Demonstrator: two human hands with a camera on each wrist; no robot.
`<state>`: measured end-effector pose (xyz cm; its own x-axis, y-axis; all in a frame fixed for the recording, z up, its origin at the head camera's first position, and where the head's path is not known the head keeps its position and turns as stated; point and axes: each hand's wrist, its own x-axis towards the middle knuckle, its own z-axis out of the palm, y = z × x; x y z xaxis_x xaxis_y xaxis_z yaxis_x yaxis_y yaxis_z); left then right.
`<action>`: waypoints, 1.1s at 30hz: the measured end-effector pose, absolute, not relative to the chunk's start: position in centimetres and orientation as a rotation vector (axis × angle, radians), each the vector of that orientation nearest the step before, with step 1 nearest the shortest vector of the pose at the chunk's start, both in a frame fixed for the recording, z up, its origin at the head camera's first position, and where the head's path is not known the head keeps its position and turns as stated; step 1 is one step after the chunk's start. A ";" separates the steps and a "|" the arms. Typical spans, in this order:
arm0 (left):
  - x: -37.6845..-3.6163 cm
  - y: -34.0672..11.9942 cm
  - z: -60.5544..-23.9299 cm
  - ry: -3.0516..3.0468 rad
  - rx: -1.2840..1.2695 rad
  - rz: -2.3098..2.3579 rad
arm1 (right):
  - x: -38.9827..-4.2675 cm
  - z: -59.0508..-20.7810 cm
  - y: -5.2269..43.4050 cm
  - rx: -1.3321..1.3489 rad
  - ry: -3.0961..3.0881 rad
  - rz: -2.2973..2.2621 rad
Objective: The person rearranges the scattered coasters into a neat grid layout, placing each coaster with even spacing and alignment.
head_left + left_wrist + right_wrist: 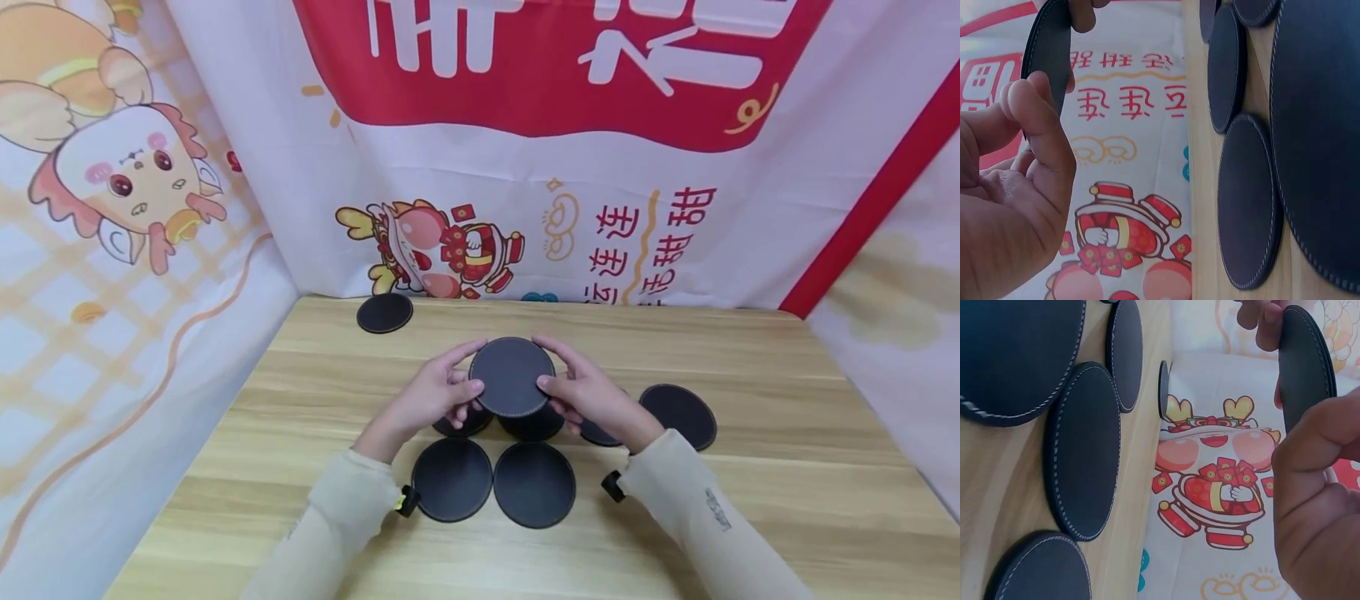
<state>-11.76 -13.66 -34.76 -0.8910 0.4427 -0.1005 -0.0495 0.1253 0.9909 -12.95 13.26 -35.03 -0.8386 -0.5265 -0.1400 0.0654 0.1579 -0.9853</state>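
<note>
A round black coaster with pale stitching (512, 375) is held above the wooden table (765, 492), tilted toward the camera. My left hand (459, 379) pinches its left rim and my right hand (561, 373) pinches its right rim. In the left wrist view the coaster (1047, 50) shows edge-on beyond my left hand (1029, 125). The right wrist view shows the same coaster (1304, 362) past my right hand's thumb (1316, 444), with the other hand's fingertips on its far edge. Two coasters (452, 479) (534, 484) lie side by side below my wrists.
More black coasters lie flat under and around my hands, one at the right (678, 415) and one alone at the back left (384, 312). Printed cloth banners (525, 167) wall the table at the back and on both sides.
</note>
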 end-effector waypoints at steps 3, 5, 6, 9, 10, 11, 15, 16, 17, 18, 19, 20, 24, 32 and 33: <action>-11.2 -12.9 -34.6 2.063 0.390 1.785 | -12.3 -35.2 14.0 -0.429 1.979 -1.729; -11.0 -12.2 -34.6 2.066 0.405 1.778 | -11.9 -35.2 14.6 -0.408 1.992 -1.721; -10.9 -11.9 -34.6 2.066 0.404 1.774 | -11.8 -35.2 14.9 -0.398 2.000 -1.714; -10.6 -11.0 -34.7 2.059 0.395 1.763 | -11.2 -35.2 15.7 -0.371 2.015 -1.694; -10.5 -10.8 -34.8 2.059 0.386 1.759 | -11.1 -35.2 15.9 -0.362 2.019 -1.689; -10.4 -10.5 -34.9 2.062 0.375 1.755 | -10.9 -35.2 16.1 -0.353 2.022 -1.686; -9.9 -9.4 -35.3 2.052 0.363 1.750 | -9.9 -35.2 17.0 -0.308 2.052 -1.674; -9.8 -9.0 -35.4 2.045 0.361 1.753 | -9.7 -35.3 17.3 -0.296 2.062 -1.670; -9.7 -8.6 -35.5 2.041 0.367 1.756 | -9.5 -35.3 17.6 -0.285 2.073 -1.666; -9.6 -8.3 -35.7 2.040 0.370 1.759 | -9.2 -35.3 18.0 -0.275 2.079 -1.665; -9.5 -7.9 -35.8 2.042 0.370 1.762 | -8.9 -35.4 18.3 -0.266 2.082 -1.666; -9.4 -7.5 -36.0 2.050 0.367 1.763 | -8.7 -35.6 18.7 -0.260 2.080 -1.671; -8.8 -5.9 -36.3 2.108 0.328 1.753 | -7.8 -36.1 19.9 -0.271 2.049 -1.705; -7.8 -3.4 -37.1 2.145 0.329 1.587 | -6.2 -37.3 22.2 -0.182 2.036 -1.687; -7.7 -3.2 -37.2 2.151 0.335 1.559 | -6.0 -37.5 22.4 -0.174 2.033 -1.686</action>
